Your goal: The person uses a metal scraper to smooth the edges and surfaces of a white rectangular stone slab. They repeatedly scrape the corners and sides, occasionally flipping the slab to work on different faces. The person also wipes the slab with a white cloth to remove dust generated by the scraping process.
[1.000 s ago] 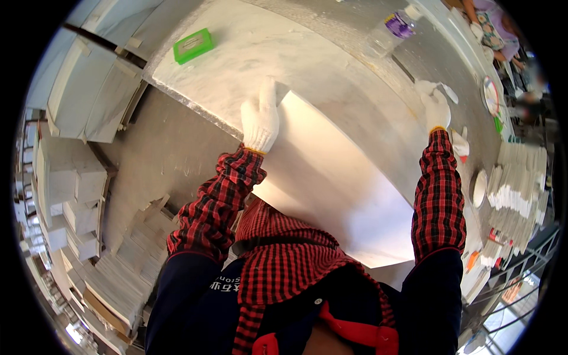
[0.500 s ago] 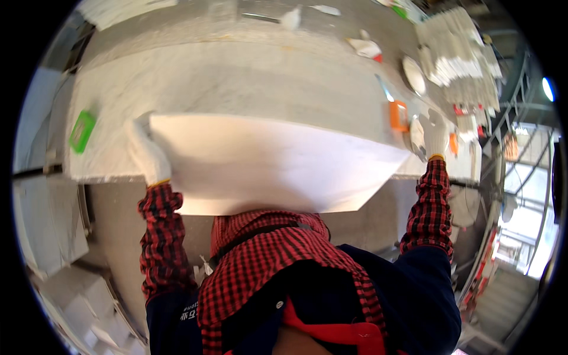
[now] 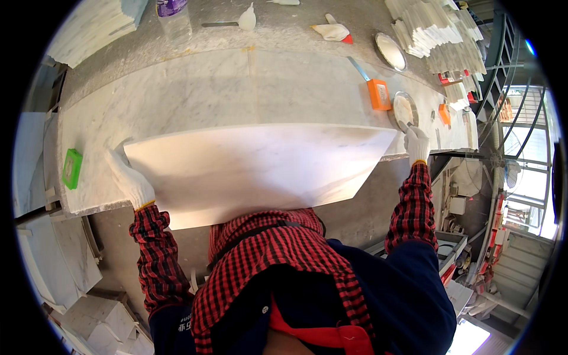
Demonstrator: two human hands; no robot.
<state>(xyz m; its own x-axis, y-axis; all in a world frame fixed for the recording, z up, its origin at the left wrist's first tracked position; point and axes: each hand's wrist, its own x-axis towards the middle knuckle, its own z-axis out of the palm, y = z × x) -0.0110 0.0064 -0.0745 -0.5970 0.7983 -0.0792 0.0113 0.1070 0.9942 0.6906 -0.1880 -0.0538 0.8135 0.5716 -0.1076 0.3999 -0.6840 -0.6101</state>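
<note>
A white, grey-veined marble slab (image 3: 260, 171) lies across the front of the worktable, its near edge against my checked apron. My left hand (image 3: 131, 180), in a white knit glove, grips its left edge, with the fingers partly hidden. Just past the slab's right corner, my gloved right hand (image 3: 418, 145) is closed at the near rim of a round metal bowl (image 3: 404, 110) with pale material inside. A small dark piece shows at its fingertips, too little to name. Left of the bowl lies an orange box-shaped tool (image 3: 378, 94) with a bluish strip.
A green block-shaped tool (image 3: 72, 168) lies at the table's left. Farther back are a white squeeze bottle (image 3: 247, 18), a clear purple-labelled bottle (image 3: 176, 21), a second pale-filled dish (image 3: 390, 52) and stacked stone strips (image 3: 429, 26). Another orange item (image 3: 444, 114) sits beyond my right hand.
My right hand has moved left and closed near the bowl's rim; before, its fingers were spread. The slab and my left hand have shifted slightly left and nearer in the picture as the view moved.
</note>
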